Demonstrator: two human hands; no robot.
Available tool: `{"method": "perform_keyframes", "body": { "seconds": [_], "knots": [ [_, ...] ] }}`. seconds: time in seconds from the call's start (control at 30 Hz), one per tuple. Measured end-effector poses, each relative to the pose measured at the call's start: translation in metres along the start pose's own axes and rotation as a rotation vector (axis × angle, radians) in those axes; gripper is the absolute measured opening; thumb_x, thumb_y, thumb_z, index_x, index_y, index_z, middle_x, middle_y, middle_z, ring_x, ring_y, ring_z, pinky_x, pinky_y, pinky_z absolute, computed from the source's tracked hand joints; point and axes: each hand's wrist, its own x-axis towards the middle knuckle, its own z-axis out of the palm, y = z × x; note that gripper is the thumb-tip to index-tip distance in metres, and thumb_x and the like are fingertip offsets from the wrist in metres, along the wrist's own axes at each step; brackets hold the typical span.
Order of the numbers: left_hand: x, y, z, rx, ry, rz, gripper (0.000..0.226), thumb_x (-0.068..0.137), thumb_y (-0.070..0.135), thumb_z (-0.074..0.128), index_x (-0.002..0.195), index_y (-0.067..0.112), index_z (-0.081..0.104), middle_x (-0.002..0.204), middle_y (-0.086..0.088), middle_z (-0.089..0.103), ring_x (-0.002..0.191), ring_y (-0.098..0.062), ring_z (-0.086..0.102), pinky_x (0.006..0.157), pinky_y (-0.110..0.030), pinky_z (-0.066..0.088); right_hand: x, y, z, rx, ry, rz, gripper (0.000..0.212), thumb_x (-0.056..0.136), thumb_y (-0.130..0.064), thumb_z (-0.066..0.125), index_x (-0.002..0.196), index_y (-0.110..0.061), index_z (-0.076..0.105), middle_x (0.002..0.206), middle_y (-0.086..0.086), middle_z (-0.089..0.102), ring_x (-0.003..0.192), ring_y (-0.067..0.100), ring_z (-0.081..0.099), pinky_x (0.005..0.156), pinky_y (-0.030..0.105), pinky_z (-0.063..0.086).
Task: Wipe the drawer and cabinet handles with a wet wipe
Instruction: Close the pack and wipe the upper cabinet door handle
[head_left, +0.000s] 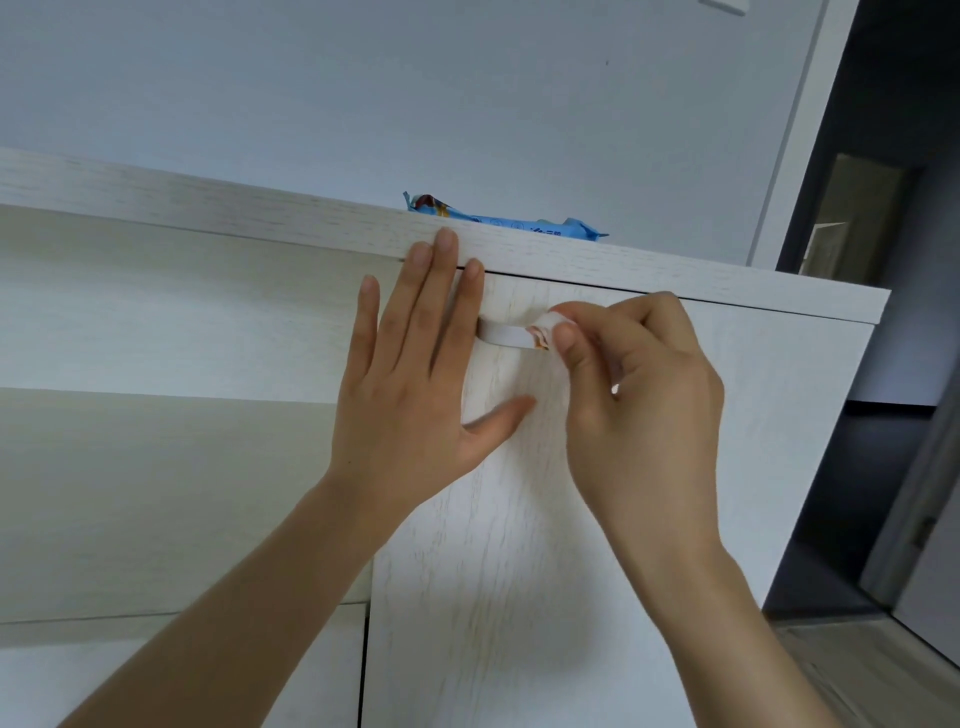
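Note:
A white bar handle (506, 335) sits near the top of a pale wood-grain cabinet door (519, 519). My right hand (634, 395) pinches a folded white wet wipe (553, 325) around the handle's right end, hiding that end. My left hand (415, 384) lies flat on the door with straight fingers, just left of the handle, fingertips reaching the top panel's edge. A blue wet-wipe pack (498, 218) lies on the cabinet top above the handle, only partly visible.
The cabinet's top panel (208, 213) runs across the view, with a white wall behind. To the left is an open shelf recess (156, 338). On the right the cabinet ends beside a dark doorway (893, 260) and wood floor (857, 665).

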Motion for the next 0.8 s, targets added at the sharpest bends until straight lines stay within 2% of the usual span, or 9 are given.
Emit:
{"method": "perform_keyframes", "body": {
  "seconds": [0.13, 0.37, 0.53, 0.73, 0.8],
  "knots": [
    [0.000, -0.001, 0.001, -0.004, -0.010, 0.003, 0.085, 0.088, 0.061, 0.048, 0.144, 0.000, 0.028, 0.151, -0.020, 0.023, 0.143, -0.031, 0.019, 0.118, -0.048, 0.011, 0.002, 0.000, -0.003, 0.006, 0.007, 0.041, 0.016, 0.091, -0.009, 0.058, 0.100, -0.013, 0.070, 0.079, -0.017, 0.041, 0.075, -0.013, 0.046, 0.071, -0.003, 0.033],
    [-0.001, -0.001, 0.001, -0.012, 0.001, -0.002, 0.083, 0.090, 0.060, 0.047, 0.144, -0.001, 0.029, 0.151, -0.020, 0.024, 0.142, -0.031, 0.020, 0.118, -0.048, 0.013, -0.001, -0.006, 0.006, 0.040, -0.014, 0.007, 0.015, 0.090, -0.008, 0.059, 0.096, -0.012, 0.071, 0.079, -0.016, 0.043, 0.072, -0.012, 0.047, 0.069, -0.003, 0.033],
    [-0.002, -0.005, -0.004, -0.047, -0.053, 0.025, 0.087, 0.087, 0.060, 0.050, 0.145, -0.001, 0.025, 0.152, -0.017, 0.018, 0.143, -0.030, 0.017, 0.118, -0.046, 0.011, -0.013, 0.006, 0.005, 0.159, 0.240, 0.096, 0.017, 0.090, -0.012, 0.061, 0.102, -0.023, 0.067, 0.086, -0.013, 0.050, 0.075, -0.009, 0.052, 0.066, 0.004, 0.039],
    [-0.004, -0.004, -0.004, -0.065, -0.021, 0.014, 0.081, 0.089, 0.055, 0.052, 0.143, -0.001, 0.028, 0.150, -0.016, 0.019, 0.142, -0.028, 0.018, 0.117, -0.047, 0.014, -0.019, 0.007, 0.016, 0.166, 0.262, 0.035, 0.018, 0.085, -0.012, 0.066, 0.102, -0.019, 0.069, 0.082, -0.010, 0.052, 0.073, -0.005, 0.052, 0.066, 0.005, 0.040],
    [-0.006, -0.004, -0.003, -0.067, -0.012, 0.003, 0.081, 0.089, 0.054, 0.052, 0.142, -0.001, 0.028, 0.150, -0.015, 0.020, 0.143, -0.027, 0.019, 0.118, -0.047, 0.013, -0.019, 0.007, 0.018, 0.173, 0.274, 0.029, 0.020, 0.084, -0.008, 0.067, 0.102, -0.017, 0.070, 0.083, -0.010, 0.053, 0.074, -0.004, 0.052, 0.072, 0.011, 0.046]
  ]
}}
